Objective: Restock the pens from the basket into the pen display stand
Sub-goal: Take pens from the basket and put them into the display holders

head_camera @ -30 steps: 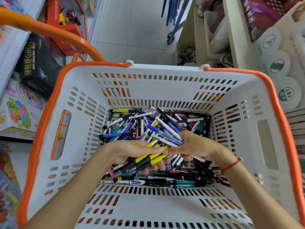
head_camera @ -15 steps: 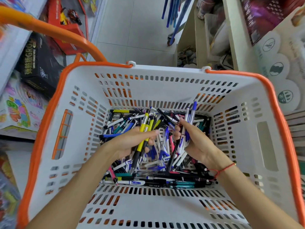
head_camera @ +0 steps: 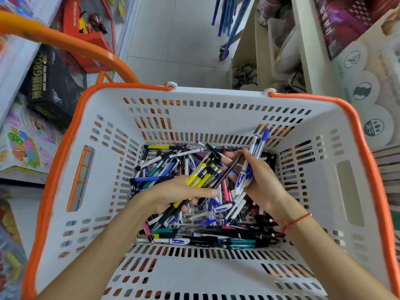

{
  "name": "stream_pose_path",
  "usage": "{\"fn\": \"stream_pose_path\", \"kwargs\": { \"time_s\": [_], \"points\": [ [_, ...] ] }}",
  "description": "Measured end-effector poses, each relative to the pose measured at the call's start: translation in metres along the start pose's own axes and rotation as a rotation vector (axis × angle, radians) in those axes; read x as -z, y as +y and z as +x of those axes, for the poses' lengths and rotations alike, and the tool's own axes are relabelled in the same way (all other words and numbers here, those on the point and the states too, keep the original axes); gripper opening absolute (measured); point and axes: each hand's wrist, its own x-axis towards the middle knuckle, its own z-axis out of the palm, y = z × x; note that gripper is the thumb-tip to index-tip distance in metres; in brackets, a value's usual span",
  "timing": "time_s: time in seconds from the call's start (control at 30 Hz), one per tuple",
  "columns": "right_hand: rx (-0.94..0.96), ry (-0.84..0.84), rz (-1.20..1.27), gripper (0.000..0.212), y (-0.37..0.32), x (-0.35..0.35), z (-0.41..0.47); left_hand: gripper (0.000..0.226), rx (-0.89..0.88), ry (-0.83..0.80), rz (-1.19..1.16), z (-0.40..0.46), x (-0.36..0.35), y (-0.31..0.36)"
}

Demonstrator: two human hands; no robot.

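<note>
A white basket [head_camera: 216, 118] with an orange rim filled most of the frame, its bottom covered by a loose heap of pens [head_camera: 194, 226] in blue, black, teal, pink and white. Both bare hands reached down into it at the centre of the frame. The left hand [head_camera: 175, 195] had its grip closed around a bundle of yellow-and-black pens [head_camera: 202, 174], which slanted up toward the right. Just beside it, the right hand [head_camera: 259, 182] pinched a cluster of white-and-blue pens [head_camera: 251, 161], their capped ends pointing toward the basket's far wall at the upper right. A red string bracelet [head_camera: 296, 221] circled the right wrist. An orange handle [head_camera: 65, 44] arched across the upper left of the frame above boxed toys [head_camera: 52, 83]. The pen display stand could not be made out among the shelves.
</note>
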Motion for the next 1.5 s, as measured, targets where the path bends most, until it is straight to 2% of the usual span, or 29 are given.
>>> {"fn": "stream_pose_path", "kwargs": {
  "time_s": [0.07, 0.17, 0.2, 0.23, 0.3, 0.37, 0.43, 0.5, 0.53, 0.6, 0.67, 0.7, 0.77, 0.83, 0.9, 0.97, 1.03, 1.13, 1.2, 1.27, 1.4, 1.5],
  "points": [
    [0.053, 0.039, -0.155, 0.025, -0.006, 0.004, 0.001, 0.047, -0.001, 0.062, -0.036, 0.001, 0.006, 0.001],
    [0.097, 0.110, -0.276, 0.015, -0.014, 0.011, 0.002, 0.095, 0.021, 0.116, -0.038, -0.003, 0.013, 0.000],
    [0.113, 0.125, -0.317, 0.014, -0.017, 0.014, 0.002, 0.099, 0.033, 0.111, -0.033, 0.000, 0.015, -0.002],
    [0.119, 0.132, -0.361, 0.015, -0.019, 0.015, 0.002, 0.087, 0.033, 0.096, -0.012, -0.002, 0.015, 0.000],
    [0.095, 0.107, -0.457, 0.025, -0.022, 0.017, 0.001, 0.044, 0.039, 0.050, 0.044, -0.007, 0.011, 0.003],
    [0.028, 0.031, -0.565, 0.040, -0.023, 0.015, -0.003, 0.031, 0.042, 0.015, 0.082, -0.010, 0.009, 0.005],
    [-0.008, -0.049, -0.635, 0.031, -0.021, 0.009, -0.007, 0.028, 0.054, -0.017, 0.092, -0.012, 0.010, 0.006],
    [0.026, -0.049, -0.619, 0.019, -0.019, 0.007, -0.009, 0.034, 0.058, 0.022, 0.073, -0.011, 0.013, 0.004],
    [0.055, -0.029, -0.592, 0.015, -0.018, 0.007, -0.008, 0.049, 0.053, 0.095, 0.018, -0.008, 0.014, 0.002],
    [0.118, 0.027, -0.556, 0.013, -0.018, 0.007, -0.008, 0.066, -0.017, 0.326, -0.222, 0.000, 0.018, -0.003],
    [0.203, 0.065, -0.542, 0.012, -0.015, 0.004, -0.010, 0.066, -0.081, 0.536, -0.402, 0.009, 0.022, -0.010],
    [0.242, 0.077, -0.531, 0.012, -0.011, 0.002, -0.011, 0.067, -0.094, 0.572, -0.467, 0.009, 0.021, -0.010],
    [0.278, 0.070, -0.527, 0.011, -0.002, -0.005, -0.014, 0.061, -0.144, 0.532, -0.618, 0.008, 0.015, -0.005],
    [0.237, 0.020, -0.559, 0.010, 0.010, -0.011, -0.016, 0.047, -0.193, 0.463, -0.686, 0.005, 0.006, 0.003],
    [0.100, -0.083, -0.531, 0.011, 0.018, -0.014, -0.019, 0.037, -0.229, 0.470, -0.639, 0.003, 0.001, 0.006],
    [-0.087, -0.211, -0.465, 0.013, 0.021, -0.016, -0.022, 0.043, -0.243, 0.529, -0.533, 0.003, 0.001, 0.004],
    [-0.208, -0.301, -0.472, 0.013, 0.020, -0.016, -0.024, 0.038, -0.261, 0.570, -0.496, 0.004, 0.002, 0.001],
    [-0.257, -0.278, -0.474, 0.022, 0.020, -0.014, -0.021, 0.021, -0.292, 0.572, -0.521, 0.004, 0.005, 0.003],
    [-0.284, -0.249, -0.454, 0.025, 0.020, -0.012, -0.019, 0.018, -0.332, 0.478, -0.635, 0.004, 0.008, 0.004],
    [-0.327, -0.279, -0.404, 0.026, 0.020, -0.012, -0.019, 0.015, -0.345, 0.415, -0.648, 0.001, 0.009, 0.005],
    [-0.362, -0.332, -0.377, 0.028, 0.021, -0.012, -0.020, 0.019, -0.351, 0.333, -0.639, 0.000, 0.005, 0.007],
    [-0.346, -0.329, -0.391, 0.031, 0.022, -0.013, -0.020, 0.042, -0.340, 0.359, -0.500, 0.001, 0.007, 0.004]
  ]
}}
